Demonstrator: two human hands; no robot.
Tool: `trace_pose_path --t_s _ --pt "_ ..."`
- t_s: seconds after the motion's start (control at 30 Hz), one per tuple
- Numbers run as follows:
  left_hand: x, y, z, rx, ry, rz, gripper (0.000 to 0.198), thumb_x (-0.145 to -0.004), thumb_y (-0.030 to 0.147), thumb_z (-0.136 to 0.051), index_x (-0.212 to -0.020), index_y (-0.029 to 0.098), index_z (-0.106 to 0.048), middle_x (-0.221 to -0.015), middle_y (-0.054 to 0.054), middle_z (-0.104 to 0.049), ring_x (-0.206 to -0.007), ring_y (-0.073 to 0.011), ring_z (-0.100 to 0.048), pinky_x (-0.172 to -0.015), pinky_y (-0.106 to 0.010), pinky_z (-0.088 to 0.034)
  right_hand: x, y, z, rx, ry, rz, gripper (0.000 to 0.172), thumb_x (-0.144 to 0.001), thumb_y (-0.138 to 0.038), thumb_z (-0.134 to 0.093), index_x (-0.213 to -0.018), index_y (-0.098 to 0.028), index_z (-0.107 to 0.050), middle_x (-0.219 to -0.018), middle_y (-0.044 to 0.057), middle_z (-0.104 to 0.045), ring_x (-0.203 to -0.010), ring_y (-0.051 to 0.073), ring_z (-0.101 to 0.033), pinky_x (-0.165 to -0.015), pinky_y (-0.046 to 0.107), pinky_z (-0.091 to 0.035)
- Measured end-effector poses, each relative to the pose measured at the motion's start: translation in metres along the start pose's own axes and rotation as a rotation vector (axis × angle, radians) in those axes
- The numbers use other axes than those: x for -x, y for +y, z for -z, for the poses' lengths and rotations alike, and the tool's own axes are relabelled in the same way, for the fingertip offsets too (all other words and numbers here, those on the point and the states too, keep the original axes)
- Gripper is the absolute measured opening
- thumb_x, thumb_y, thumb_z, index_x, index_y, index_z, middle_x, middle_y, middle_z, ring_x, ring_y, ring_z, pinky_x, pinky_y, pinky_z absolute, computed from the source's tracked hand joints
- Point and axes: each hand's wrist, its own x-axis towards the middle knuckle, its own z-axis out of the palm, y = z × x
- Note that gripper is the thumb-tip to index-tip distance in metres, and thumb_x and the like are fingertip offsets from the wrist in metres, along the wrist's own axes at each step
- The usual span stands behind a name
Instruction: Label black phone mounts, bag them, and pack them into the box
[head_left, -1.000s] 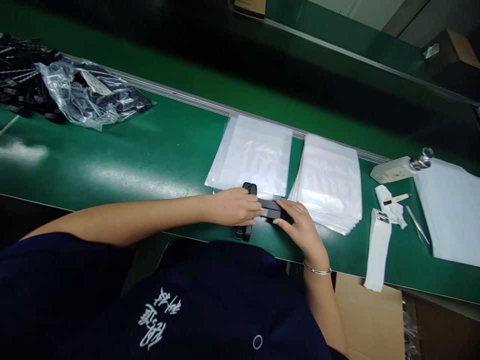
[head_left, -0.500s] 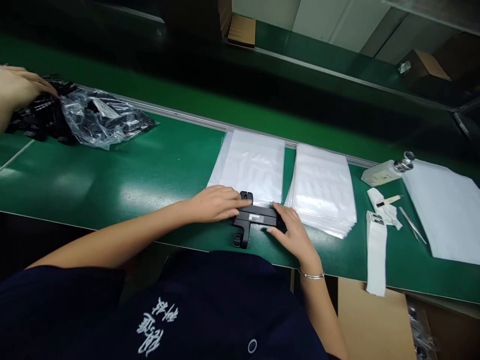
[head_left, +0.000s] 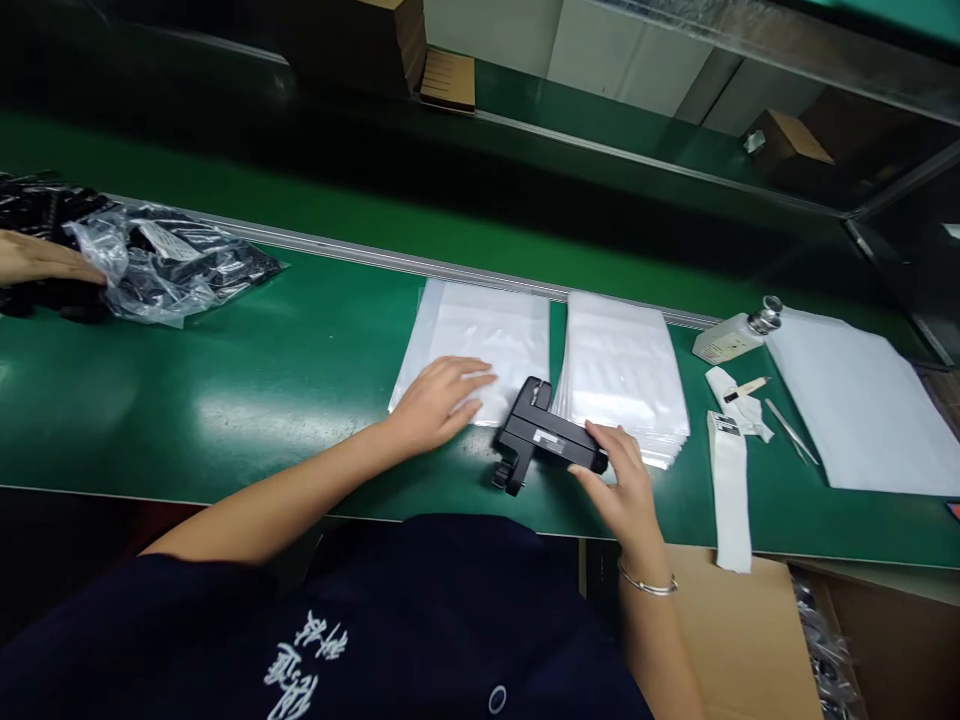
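A black plastic bracket (head_left: 561, 441) with a small white label lies slanted above the near part of the green bench. My right hand (head_left: 619, 484) grips its right end between thumb and fingers. My left hand (head_left: 441, 404) rests with fingers apart on the left stack of clear plastic bags (head_left: 491, 325), holding nothing. The bracket's left end is close to those bags but free of my left hand. Just behind the bracket sits the right stack of plastic bags (head_left: 624, 360), its front corner partly covered by my right hand.
At right are a white bottle (head_left: 729, 340), a utility knife (head_left: 747, 389) on crumpled paper, tweezers (head_left: 792, 432), a label strip (head_left: 729, 500) and a white sheet pile (head_left: 870, 400). At far left another person's hand (head_left: 45, 260) touches black parts beside a plastic bag (head_left: 180, 265). An open carton (head_left: 742, 620) stands below.
My left hand has let go of the bracket and moved left onto the bags. The bracket has turned and shifted right in my right hand. The camera view has shifted a little.
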Motion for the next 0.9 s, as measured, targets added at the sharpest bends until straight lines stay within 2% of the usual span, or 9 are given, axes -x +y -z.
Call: trace_pose_path --t_s 0.03,0.1,0.17,0.23,0.3,0.37,0.5,0.67,0.9 --pt "-0.001 0.008 0.003 0.010 0.011 -0.120 0.034 -0.098 0.029 -0.040 -0.123 0.022 -0.062 -0.124 -0.012 -0.064 -0.122 -0.0250 -0.055 -0.108 -0.048 -0.040 -0.001 -0.001 -0.006 -0.015 -0.029 0.016 0.049 -0.093 -0.039 -0.062 -0.140 -0.032 -0.048 -0.123 0.010 -0.062 -0.114 0.031 -0.057 -0.110 0.061 -0.035" --pt "0.000 0.021 0.007 0.005 -0.051 -0.321 0.028 -0.097 0.030 -0.045 -0.114 0.024 -0.067 -0.110 -0.008 -0.068 -0.110 -0.0224 -0.060 -0.106 -0.045 -0.040 -0.002 -0.004 -0.020 -0.059 -0.098 0.028 0.049 -0.094 -0.039 -0.061 -0.140 -0.031 -0.047 -0.123 0.010 -0.062 -0.116 0.030 -0.057 -0.111 0.061 -0.034" --pt "0.005 0.026 0.007 -0.035 -0.132 -0.404 0.027 -0.096 0.032 -0.050 -0.113 0.023 -0.068 -0.097 -0.006 -0.067 -0.093 -0.0193 -0.061 -0.096 -0.038 -0.045 -0.001 -0.005 -0.034 -0.109 -0.162 0.006 0.049 -0.094 -0.041 -0.060 -0.140 -0.030 -0.047 -0.125 0.010 -0.062 -0.118 0.030 -0.056 -0.112 0.060 -0.034" --pt "0.011 0.024 0.007 -0.072 -0.179 -0.432 0.028 -0.095 0.035 -0.052 -0.116 0.022 -0.068 -0.089 -0.004 -0.065 -0.082 -0.0171 -0.058 -0.083 -0.033 -0.047 0.002 -0.005 -0.044 -0.154 -0.209 -0.036 0.047 -0.094 -0.041 -0.058 -0.139 -0.030 -0.048 -0.127 0.009 -0.061 -0.120 0.030 -0.056 -0.111 0.060 -0.034" --pt "0.014 0.019 0.007 -0.095 -0.199 -0.440 0.030 -0.096 0.037 -0.051 -0.117 0.022 -0.068 -0.085 -0.004 -0.063 -0.079 -0.0165 -0.056 -0.076 -0.031 -0.044 0.003 -0.004 -0.048 -0.165 -0.238 -0.069 0.045 -0.094 -0.041 -0.058 -0.137 -0.031 -0.050 -0.128 0.009 -0.061 -0.121 0.030 -0.055 -0.112 0.061 -0.031" --pt "0.012 0.018 0.004 -0.101 -0.193 -0.459 0.032 -0.098 0.039 -0.048 -0.115 0.022 -0.068 -0.083 -0.003 -0.062 -0.078 -0.0166 -0.056 -0.075 -0.032 -0.042 0.003 -0.002 -0.048 -0.160 -0.259 -0.081 0.044 -0.094 -0.041 -0.059 -0.136 -0.031 -0.051 -0.128 0.008 -0.061 -0.122 0.030 -0.054 -0.114 0.063 -0.027" --pt "0.005 0.024 -0.003 -0.126 -0.179 -0.499 0.037 -0.100 0.043 -0.043 -0.116 0.021 -0.067 -0.084 -0.004 -0.064 -0.081 -0.0173 -0.056 -0.074 -0.032 -0.039 -0.001 0.001 -0.044 -0.203 -0.293 -0.073 0.043 -0.093 -0.041 -0.061 -0.134 -0.030 -0.053 -0.127 0.009 -0.061 -0.121 0.029 -0.054 -0.112 0.059 -0.033" --pt "0.009 0.023 0.003 -0.161 -0.210 -0.473 0.036 -0.101 0.043 -0.040 -0.112 0.022 -0.068 -0.080 -0.003 -0.064 -0.079 -0.0162 -0.056 -0.074 -0.032 -0.038 -0.001 0.004 -0.043 -0.169 -0.305 -0.065 0.044 -0.093 -0.044 -0.061 -0.134 -0.031 -0.052 -0.128 0.008 -0.061 -0.123 0.029 -0.054 -0.116 0.063 -0.022" --pt "0.007 0.026 -0.001 -0.139 -0.167 -0.522 0.037 -0.101 0.042 -0.041 -0.115 0.020 -0.066 -0.081 -0.003 -0.064 -0.078 -0.0160 -0.056 -0.071 -0.032 -0.037 -0.002 0.003 -0.042 -0.159 -0.299 -0.043 0.044 -0.094 -0.047 -0.060 -0.134 -0.031 -0.053 -0.127 0.009 -0.062 -0.122 0.030 -0.056 -0.115 0.062 -0.026"
